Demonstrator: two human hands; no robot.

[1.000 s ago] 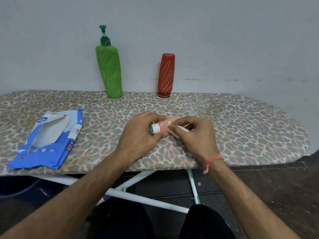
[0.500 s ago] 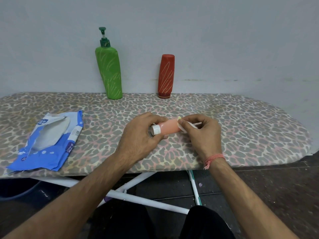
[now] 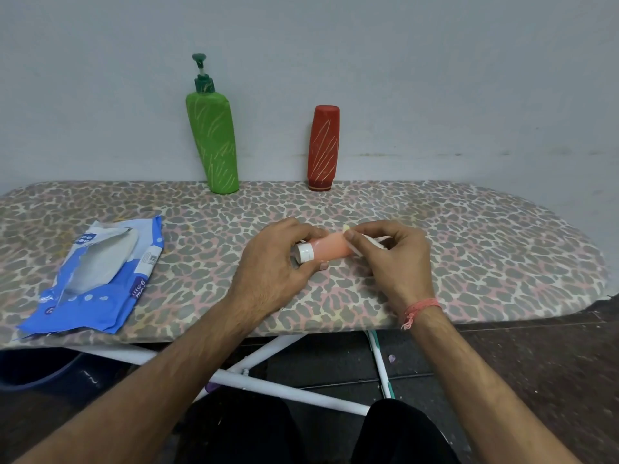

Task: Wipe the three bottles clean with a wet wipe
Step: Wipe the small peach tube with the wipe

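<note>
While the fingers (image 3: 360, 236) of our right hand (image 3: 395, 259) are pinching the folded wet wipe (image 3: 375, 242) against the far end of the pink bottle (image 3: 330, 247), we are gripping its white-capped end in our left hand (image 3: 271, 266). The bottle is lying crosswise just above the ironing board (image 3: 485, 249), cap to the left, so we judge the coming stroke should run along that axis. The green pump bottle (image 3: 212, 142) and red bottle (image 3: 323, 147) are standing well apart, against the wall.

Far edge blocked by green bottle (image 3: 214, 145) and red bottle (image 3: 323, 149), gap between them; wipes pack (image 3: 97, 272) fills near left; board (image 3: 502, 249) bare right.
</note>
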